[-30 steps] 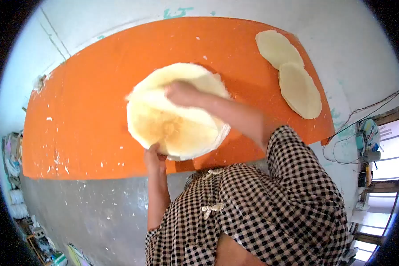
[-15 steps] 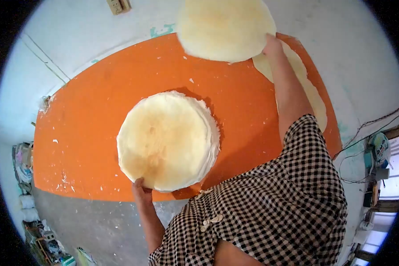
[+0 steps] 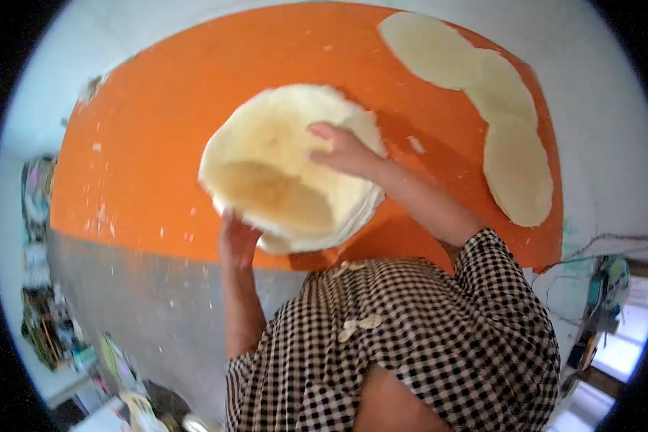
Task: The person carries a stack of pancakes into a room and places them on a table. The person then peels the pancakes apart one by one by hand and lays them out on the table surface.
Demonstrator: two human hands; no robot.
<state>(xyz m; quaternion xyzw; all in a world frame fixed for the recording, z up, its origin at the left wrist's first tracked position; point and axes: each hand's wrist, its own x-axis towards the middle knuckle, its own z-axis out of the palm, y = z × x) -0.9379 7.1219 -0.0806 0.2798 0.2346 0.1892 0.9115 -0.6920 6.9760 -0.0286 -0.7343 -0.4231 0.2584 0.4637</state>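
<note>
A thick stack of thin, round, pale flatbreads [image 3: 273, 119] with browned patches lies on an orange table. At its near left edge, my left hand [image 3: 237, 241] pinches the rim of the top flatbread, whose near side looks raised and bowed over the ones below. My right hand [image 3: 344, 153] hovers over the right part of the stack, fingers apart and holding nothing. Motion blurs the right fingertips a little.
The orange table [image 3: 151, 122] carries small white flakes. Overlapping flatbreads [image 3: 500, 90] lie along its back right edge, by the white wall. Cables [image 3: 590, 252] hang at the right, and clutter [image 3: 50, 317] lines the floor at the left.
My right hand has let go of the flatbread it held at the far right, now laid on the table, and come back over the stack. My left hand has raised the top flatbread's near edge.
</note>
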